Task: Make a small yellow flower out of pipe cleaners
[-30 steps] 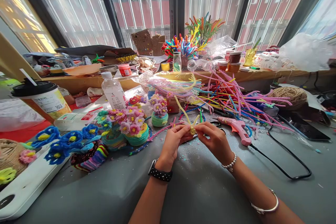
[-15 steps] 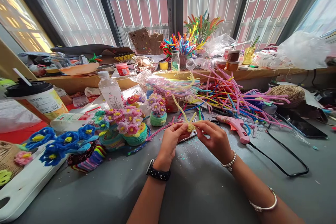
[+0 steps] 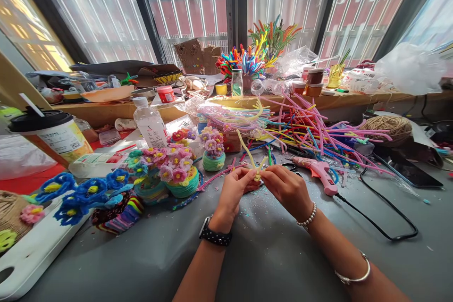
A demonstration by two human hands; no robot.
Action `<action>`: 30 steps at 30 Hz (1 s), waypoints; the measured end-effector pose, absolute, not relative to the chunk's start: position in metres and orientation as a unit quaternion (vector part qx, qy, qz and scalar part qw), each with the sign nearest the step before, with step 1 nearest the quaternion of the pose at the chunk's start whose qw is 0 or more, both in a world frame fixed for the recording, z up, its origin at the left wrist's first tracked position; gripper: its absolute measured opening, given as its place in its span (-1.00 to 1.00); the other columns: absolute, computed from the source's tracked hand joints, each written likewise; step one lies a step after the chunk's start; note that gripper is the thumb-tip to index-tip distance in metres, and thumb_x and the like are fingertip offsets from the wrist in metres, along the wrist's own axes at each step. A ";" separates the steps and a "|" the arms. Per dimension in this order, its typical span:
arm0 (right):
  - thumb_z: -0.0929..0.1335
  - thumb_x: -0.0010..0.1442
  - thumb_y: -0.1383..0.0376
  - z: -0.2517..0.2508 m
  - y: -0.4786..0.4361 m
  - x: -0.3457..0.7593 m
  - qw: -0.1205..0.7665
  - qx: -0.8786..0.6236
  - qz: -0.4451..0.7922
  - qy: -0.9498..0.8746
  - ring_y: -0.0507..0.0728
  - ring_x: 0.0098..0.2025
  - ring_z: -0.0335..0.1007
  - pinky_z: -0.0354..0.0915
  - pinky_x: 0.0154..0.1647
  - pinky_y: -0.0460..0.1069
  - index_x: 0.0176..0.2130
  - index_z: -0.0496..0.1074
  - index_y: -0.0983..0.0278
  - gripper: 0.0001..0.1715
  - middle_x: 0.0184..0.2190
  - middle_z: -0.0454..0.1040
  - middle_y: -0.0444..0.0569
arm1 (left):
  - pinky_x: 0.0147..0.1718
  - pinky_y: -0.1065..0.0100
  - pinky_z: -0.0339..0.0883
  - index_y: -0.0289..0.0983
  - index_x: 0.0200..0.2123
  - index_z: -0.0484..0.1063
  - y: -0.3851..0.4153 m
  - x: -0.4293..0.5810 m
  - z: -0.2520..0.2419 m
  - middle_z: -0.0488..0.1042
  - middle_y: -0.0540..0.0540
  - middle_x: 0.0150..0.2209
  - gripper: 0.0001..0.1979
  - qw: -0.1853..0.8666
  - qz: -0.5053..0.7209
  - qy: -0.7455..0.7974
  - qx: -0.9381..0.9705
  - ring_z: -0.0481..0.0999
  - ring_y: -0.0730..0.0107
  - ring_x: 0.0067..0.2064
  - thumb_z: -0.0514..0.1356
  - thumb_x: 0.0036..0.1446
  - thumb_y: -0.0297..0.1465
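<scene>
Over the grey table, my left hand [image 3: 234, 191] and my right hand [image 3: 287, 188] meet fingertip to fingertip, both pinched on a yellow pipe cleaner [image 3: 247, 148]. Its long end rises up and to the left; a short end sticks up between my fingers above a small yellow coil. A black watch sits on my left wrist, a bead bracelet and a silver bangle on my right arm. Finished pipe-cleaner flower baskets [image 3: 177, 172] stand just left of my hands.
A pink glue gun [image 3: 318, 172] with a black cord [image 3: 382, 226] lies to the right. Loose coloured pipe cleaners [image 3: 307, 132] pile up behind. A water bottle [image 3: 151, 122], a lidded cup [image 3: 53, 134], blue flowers [image 3: 81, 191], a twine ball [image 3: 387, 127] and a phone [image 3: 410, 172] surround the work spot.
Both hands stay together on the yellow pipe cleaner; the fingers have shifted slightly and the short end now stands more upright. The view moved a little.
</scene>
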State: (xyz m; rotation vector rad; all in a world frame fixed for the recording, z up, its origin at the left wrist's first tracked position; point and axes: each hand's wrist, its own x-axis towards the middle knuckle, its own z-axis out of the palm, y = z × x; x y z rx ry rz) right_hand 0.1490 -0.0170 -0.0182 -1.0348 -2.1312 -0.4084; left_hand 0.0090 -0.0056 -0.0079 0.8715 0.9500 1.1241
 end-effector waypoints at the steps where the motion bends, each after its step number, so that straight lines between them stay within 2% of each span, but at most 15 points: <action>1: 0.16 0.16 0.37 -0.018 -0.017 0.148 0.358 -0.406 -0.163 -0.825 0.07 -0.37 0.30 0.21 -0.38 -0.07 -0.31 0.36 0.27 -0.78 -0.40 0.42 -0.01 | -0.45 0.47 0.31 -0.36 -0.57 0.34 -0.006 0.009 -0.008 0.42 0.00 -0.58 -0.79 0.652 0.501 0.417 0.387 0.41 0.53 -0.52 0.27 -0.28 -0.35; 5: 0.17 0.15 0.37 -0.018 -0.017 0.145 0.362 -0.425 -0.168 -0.812 0.06 -0.40 0.30 0.17 -0.41 -0.07 -0.37 0.36 0.28 -0.79 -0.42 0.41 -0.01 | -0.40 0.41 0.31 -0.34 -0.56 0.34 -0.006 0.011 -0.011 0.41 0.01 -0.57 -0.80 0.592 0.531 0.413 0.444 0.40 0.50 -0.49 0.23 -0.21 -0.32; 8: 0.17 0.15 0.36 -0.019 -0.017 0.141 0.374 -0.446 -0.148 -0.800 0.05 -0.43 0.28 0.14 -0.44 -0.08 -0.41 0.35 0.28 -0.79 -0.44 0.38 -0.01 | -0.40 0.42 0.29 -0.32 -0.53 0.37 -0.009 0.013 -0.012 0.41 -0.02 -0.53 -0.83 0.492 0.554 0.424 0.521 0.39 0.44 -0.45 0.19 -0.15 -0.30; 14: 0.18 0.10 0.33 -0.022 -0.020 0.133 0.442 -0.492 -0.025 -0.750 0.03 -0.50 0.21 0.09 -0.50 -0.09 -0.47 0.30 0.27 -0.82 -0.50 0.29 -0.06 | -0.29 0.41 0.20 -0.21 -0.49 0.41 -0.016 0.016 -0.012 0.40 -0.05 -0.44 -0.92 0.310 0.566 0.452 0.616 0.35 0.36 -0.35 0.15 -0.09 -0.35; 16: 0.21 0.06 0.32 -0.021 -0.019 0.131 0.481 -0.503 0.075 -0.714 0.02 -0.52 0.16 0.08 -0.52 -0.09 -0.51 0.27 0.27 -0.85 -0.53 0.27 -0.08 | -0.25 0.39 0.16 -0.18 -0.47 0.43 -0.017 0.017 -0.013 0.40 -0.06 -0.42 -0.91 0.271 0.562 0.447 0.641 0.35 0.33 -0.31 0.13 -0.07 -0.37; 19: 0.27 -0.02 0.28 -0.017 -0.015 0.132 0.516 -0.498 0.327 -0.616 -0.01 -0.59 0.07 0.02 -0.60 -0.11 -0.57 0.24 0.28 -0.84 -0.63 0.20 -0.15 | -0.21 0.38 0.13 -0.16 -0.41 0.44 -0.018 0.017 -0.013 0.42 -0.07 -0.40 -0.86 0.232 0.548 0.435 0.675 0.35 0.31 -0.27 0.09 -0.02 -0.40; 22: 0.28 -0.08 0.27 -0.014 -0.011 0.138 0.474 -0.435 0.608 -0.465 -0.08 -0.70 -0.14 -0.13 -0.70 -0.14 -0.62 0.20 0.29 -0.82 -0.72 0.05 -0.24 | -0.21 0.39 0.13 -0.15 -0.39 0.44 -0.019 0.017 -0.013 0.43 -0.07 -0.39 -0.84 0.220 0.530 0.423 0.701 0.36 0.33 -0.27 0.06 0.00 -0.42; 24: 0.27 -0.11 0.28 -0.013 -0.010 0.142 0.426 -0.384 0.718 -0.395 -0.11 -0.72 -0.24 -0.19 -0.72 -0.15 -0.62 0.21 0.30 -0.83 -0.72 -0.01 -0.27 | -0.24 0.40 0.15 -0.16 -0.40 0.44 -0.019 0.017 -0.012 0.44 -0.07 -0.39 -0.85 0.227 0.528 0.423 0.700 0.37 0.34 -0.28 0.07 0.00 -0.41; 27: 0.28 -0.08 0.26 -0.011 -0.011 0.145 0.424 -0.376 0.715 -0.409 -0.11 -0.71 -0.18 -0.16 -0.72 -0.16 -0.54 0.28 0.31 -0.86 -0.70 0.03 -0.26 | -0.31 0.42 0.20 -0.20 -0.43 0.42 -0.016 0.015 -0.011 0.45 -0.05 -0.42 -0.89 0.276 0.544 0.438 0.661 0.40 0.37 -0.35 0.10 -0.03 -0.37; 30: 0.25 0.02 0.23 -0.012 -0.014 0.143 0.475 -0.446 0.511 -0.561 -0.06 -0.64 0.02 0.00 -0.65 -0.14 -0.44 0.32 0.30 -0.83 -0.62 0.20 -0.17 | -0.39 0.43 0.25 -0.25 -0.47 0.40 -0.011 0.012 -0.011 0.46 -0.05 -0.46 -0.86 0.348 0.551 0.463 0.601 0.42 0.39 -0.41 0.13 -0.07 -0.30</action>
